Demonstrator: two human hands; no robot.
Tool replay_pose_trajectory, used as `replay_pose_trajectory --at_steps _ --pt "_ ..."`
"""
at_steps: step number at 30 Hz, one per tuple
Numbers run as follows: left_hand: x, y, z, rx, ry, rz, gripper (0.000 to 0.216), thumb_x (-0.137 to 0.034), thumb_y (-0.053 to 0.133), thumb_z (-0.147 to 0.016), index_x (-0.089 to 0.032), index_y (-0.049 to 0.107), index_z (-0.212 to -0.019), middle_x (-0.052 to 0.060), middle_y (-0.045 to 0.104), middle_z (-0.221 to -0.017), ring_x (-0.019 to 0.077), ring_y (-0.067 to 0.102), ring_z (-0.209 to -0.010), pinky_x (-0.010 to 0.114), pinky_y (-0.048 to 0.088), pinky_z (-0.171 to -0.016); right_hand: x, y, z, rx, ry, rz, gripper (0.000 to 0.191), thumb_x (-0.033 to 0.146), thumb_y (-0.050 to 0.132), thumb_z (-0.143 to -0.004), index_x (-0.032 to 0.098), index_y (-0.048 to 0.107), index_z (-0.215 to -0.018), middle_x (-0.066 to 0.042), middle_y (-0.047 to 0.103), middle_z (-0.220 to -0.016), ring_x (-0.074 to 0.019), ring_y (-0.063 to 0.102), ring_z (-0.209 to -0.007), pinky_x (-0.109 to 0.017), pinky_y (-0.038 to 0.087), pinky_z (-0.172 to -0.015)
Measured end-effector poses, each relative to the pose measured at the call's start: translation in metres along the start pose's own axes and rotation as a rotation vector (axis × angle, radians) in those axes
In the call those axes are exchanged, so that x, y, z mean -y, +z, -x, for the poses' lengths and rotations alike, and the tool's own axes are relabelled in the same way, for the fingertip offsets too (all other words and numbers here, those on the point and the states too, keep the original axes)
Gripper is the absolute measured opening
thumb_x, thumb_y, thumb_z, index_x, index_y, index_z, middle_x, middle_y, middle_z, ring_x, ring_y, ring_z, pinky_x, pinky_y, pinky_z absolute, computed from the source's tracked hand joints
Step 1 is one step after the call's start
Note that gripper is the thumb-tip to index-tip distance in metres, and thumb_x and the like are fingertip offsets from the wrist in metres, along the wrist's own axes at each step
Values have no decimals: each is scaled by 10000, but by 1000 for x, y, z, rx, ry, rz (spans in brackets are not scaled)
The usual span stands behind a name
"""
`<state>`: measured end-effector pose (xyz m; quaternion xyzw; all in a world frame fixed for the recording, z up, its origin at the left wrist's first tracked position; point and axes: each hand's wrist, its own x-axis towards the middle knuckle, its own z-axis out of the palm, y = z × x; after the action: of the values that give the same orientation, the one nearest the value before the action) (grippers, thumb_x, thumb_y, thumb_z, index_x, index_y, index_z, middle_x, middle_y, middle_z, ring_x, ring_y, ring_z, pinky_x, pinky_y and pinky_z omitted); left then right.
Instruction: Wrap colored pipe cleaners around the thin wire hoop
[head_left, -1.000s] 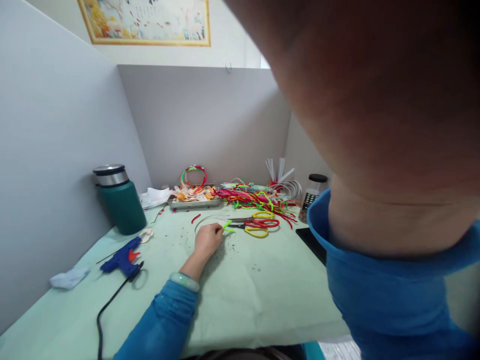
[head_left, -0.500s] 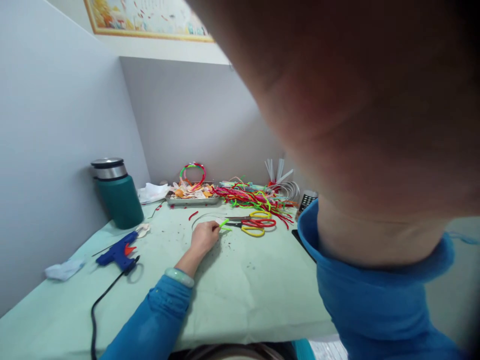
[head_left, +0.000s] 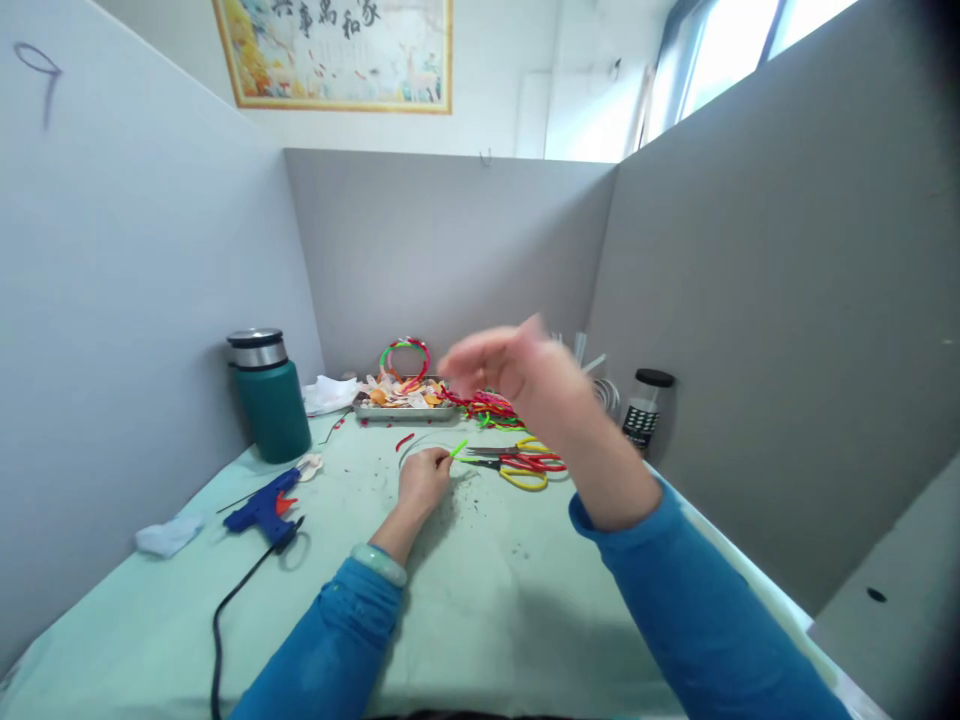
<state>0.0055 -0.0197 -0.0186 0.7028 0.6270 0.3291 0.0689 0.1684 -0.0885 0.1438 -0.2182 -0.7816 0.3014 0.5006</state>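
My left hand (head_left: 424, 484) rests low over the table, its fingers pinched on a bright green pipe cleaner (head_left: 460, 448). Beside those fingers curves a thin pale hoop (head_left: 409, 450), partly hidden by the hand. My right hand (head_left: 525, 375) hangs in the air above the table, blurred, with thumb and fingers apart and nothing visible in it. Below it lie scissors with yellow handles (head_left: 525, 480) and scissors with red handles (head_left: 551, 463), their blades pointing at the left hand. A short red piece of pipe cleaner (head_left: 404, 441) lies just behind the left hand.
At the back are a metal tray (head_left: 405, 413) of petal-like pieces, a red-and-green wrapped hoop (head_left: 427, 360) and a pile of pipe cleaners (head_left: 491, 408). A blue glue gun (head_left: 262, 512) with its cord and a green flask (head_left: 271, 415) stand left; a black-lidded jar (head_left: 645, 410), right.
My right hand has come down and away from in front of the camera to above the table. The view has tilted up somewhat. My left hand keeps its pinch on the green pipe cleaner.
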Motion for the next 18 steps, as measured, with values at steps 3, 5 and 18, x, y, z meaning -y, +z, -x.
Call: replay_pose_trajectory --at_steps 3,5,18 --pt "-1 -2 -2 -26 -41 52 244 -235 460 -791 -189 699 -786 19 682 -729 126 560 -682 220 335 -619 -69 16 10 55 304 248 330 346 462 -872 120 662 -738 -49 654 -680 -128 579 -575 -257 452 -568" --pt "-2 -3 -3 -21 -54 96 242 -230 458 -788 -177 693 -773 15 676 -708 118 553 -660 212 330 -597 -123 29 24 -62 341 490 173 261 554 -805 141 676 -781 -65 671 -756 -166 603 -698 -272 443 -640" --pt "-1 0 -2 27 47 152 239 -162 450 -765 -172 688 -749 4 665 -707 111 554 -685 196 362 -641 -181 49 63 -150 103 631 178 217 497 -848 210 670 -886 -38 685 -833 -162 602 -752 -236 407 -676"
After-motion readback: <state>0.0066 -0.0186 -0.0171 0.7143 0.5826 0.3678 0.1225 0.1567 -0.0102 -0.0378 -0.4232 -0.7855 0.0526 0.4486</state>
